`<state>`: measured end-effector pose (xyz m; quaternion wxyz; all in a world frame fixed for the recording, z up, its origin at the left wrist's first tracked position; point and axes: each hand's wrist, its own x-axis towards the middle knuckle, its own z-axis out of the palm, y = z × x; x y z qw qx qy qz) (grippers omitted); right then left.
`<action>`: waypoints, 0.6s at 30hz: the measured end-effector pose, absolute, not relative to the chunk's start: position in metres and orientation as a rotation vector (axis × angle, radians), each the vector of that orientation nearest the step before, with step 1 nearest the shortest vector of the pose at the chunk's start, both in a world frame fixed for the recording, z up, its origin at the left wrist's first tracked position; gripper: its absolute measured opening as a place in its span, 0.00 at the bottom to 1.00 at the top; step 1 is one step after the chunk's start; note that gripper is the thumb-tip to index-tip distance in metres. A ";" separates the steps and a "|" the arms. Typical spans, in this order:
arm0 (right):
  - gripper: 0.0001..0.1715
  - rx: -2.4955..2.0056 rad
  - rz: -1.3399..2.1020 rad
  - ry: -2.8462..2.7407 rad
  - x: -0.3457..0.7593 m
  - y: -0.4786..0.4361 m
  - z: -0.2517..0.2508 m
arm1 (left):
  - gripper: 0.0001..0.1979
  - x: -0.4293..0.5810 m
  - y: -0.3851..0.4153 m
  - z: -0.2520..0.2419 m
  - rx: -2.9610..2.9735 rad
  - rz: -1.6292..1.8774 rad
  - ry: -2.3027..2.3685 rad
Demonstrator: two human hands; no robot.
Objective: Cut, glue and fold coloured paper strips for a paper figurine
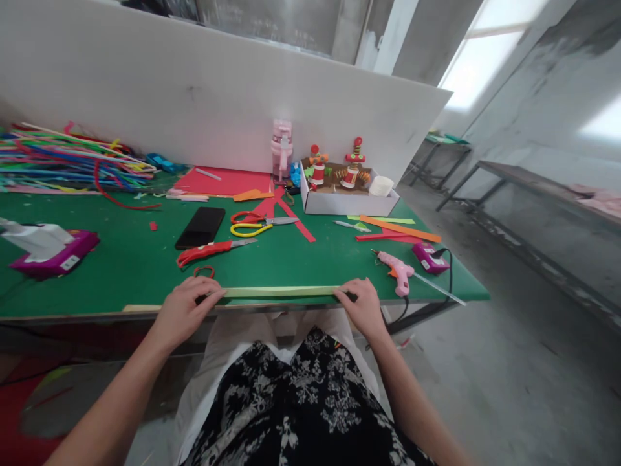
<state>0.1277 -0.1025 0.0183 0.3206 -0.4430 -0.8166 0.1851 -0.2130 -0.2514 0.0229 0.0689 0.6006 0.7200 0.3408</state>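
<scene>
A pale green strip (281, 292) runs straight, left hand (191, 305) to right hand (363, 303).

Phone (200, 228) and scissors (268, 222) on green table (334, 262)

Hands (188, 305) pinching, well apart, forearms (129, 388) spread

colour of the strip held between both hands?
The strip is pale yellow-green; the head view shows it.
</scene>
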 end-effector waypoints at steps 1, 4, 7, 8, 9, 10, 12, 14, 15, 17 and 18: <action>0.19 -1.175 0.480 -2.138 0.128 -0.102 0.018 | 0.22 -0.212 -0.250 0.023 1.766 1.018 2.196; 0.19 -1.207 0.462 -2.134 0.127 -0.101 0.019 | 0.23 -0.210 -0.245 0.024 1.664 0.989 2.284; 0.19 -1.225 0.441 -2.139 0.127 -0.100 0.018 | 0.22 -0.209 -0.242 0.026 1.628 0.948 2.346; 0.18 -1.229 0.430 -2.138 0.126 -0.100 0.017 | 0.22 -0.208 -0.241 0.026 1.629 0.933 2.357; 0.18 -1.230 0.417 -2.138 0.126 -0.100 0.016 | 0.21 -0.208 -0.241 0.027 1.634 0.920 2.363; 0.18 -1.229 0.403 -2.137 0.126 -0.100 0.016 | 0.21 -0.208 -0.241 0.027 1.641 0.909 2.369; 0.16 -1.227 0.386 -2.138 0.125 -0.100 0.015 | 0.20 -0.208 -0.240 0.028 1.652 0.883 2.377; 0.15 -1.230 0.384 -2.141 0.124 -0.100 0.015 | 0.19 -0.207 -0.240 0.028 1.667 0.840 2.388; 0.14 -1.234 0.384 -2.142 0.124 -0.099 0.015 | 0.18 -0.207 -0.239 0.028 1.679 0.818 2.396; 0.14 -1.243 0.380 -2.143 0.124 -0.099 0.015 | 0.17 -0.207 -0.239 0.028 1.714 0.789 2.413; 0.14 -1.247 0.374 -2.145 0.124 -0.099 0.016 | 0.16 -0.206 -0.238 0.028 1.735 0.781 2.423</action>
